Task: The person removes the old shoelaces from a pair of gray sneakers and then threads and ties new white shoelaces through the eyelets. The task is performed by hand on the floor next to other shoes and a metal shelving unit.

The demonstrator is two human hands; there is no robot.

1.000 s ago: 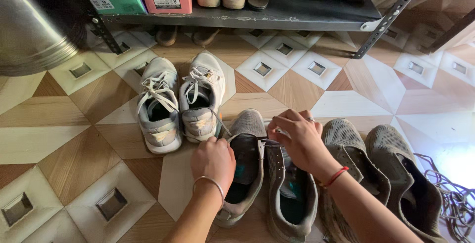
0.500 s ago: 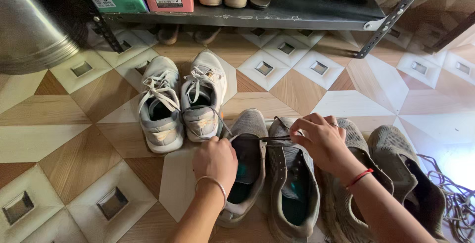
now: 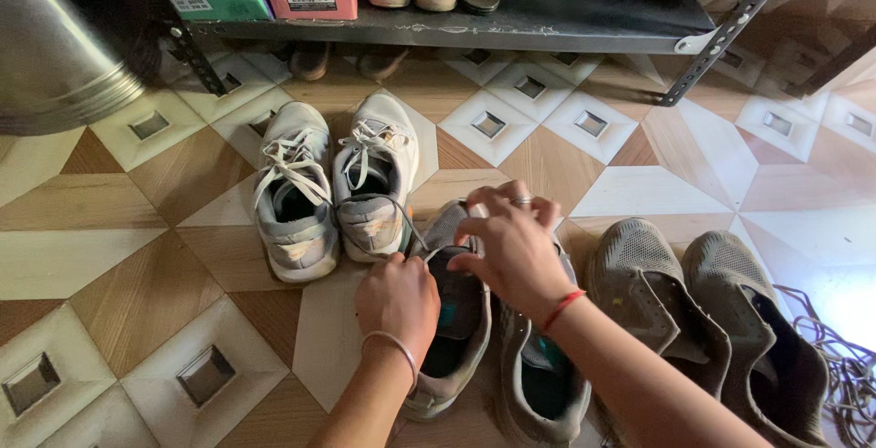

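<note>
1. Grey shoe (image 3: 453, 320) sits on the patterned floor (image 3: 119, 229), touching its mate (image 3: 538, 384).
2. My left hand (image 3: 397, 297) is closed, pinching its lace (image 3: 438, 252).
3. My right hand (image 3: 511, 247) curls over the tongue, fingers bent.
4. White sneakers (image 3: 333, 188) stand just beside; olive shoes (image 3: 703, 320) lie right.

Warm, fairly bright daylight on the patterned floor tiles (image 3: 547, 161). Strongest patch lower right of them, washed-out bluish glare near the cord pile (image 3: 844, 370). Metal rack shelf (image 3: 511, 24) throws deep shadow beneath. Metal drum (image 3: 46, 46) dim, slightly soft. Wide-angle bending toward edges. Centre sharp, no motion blur.
</note>
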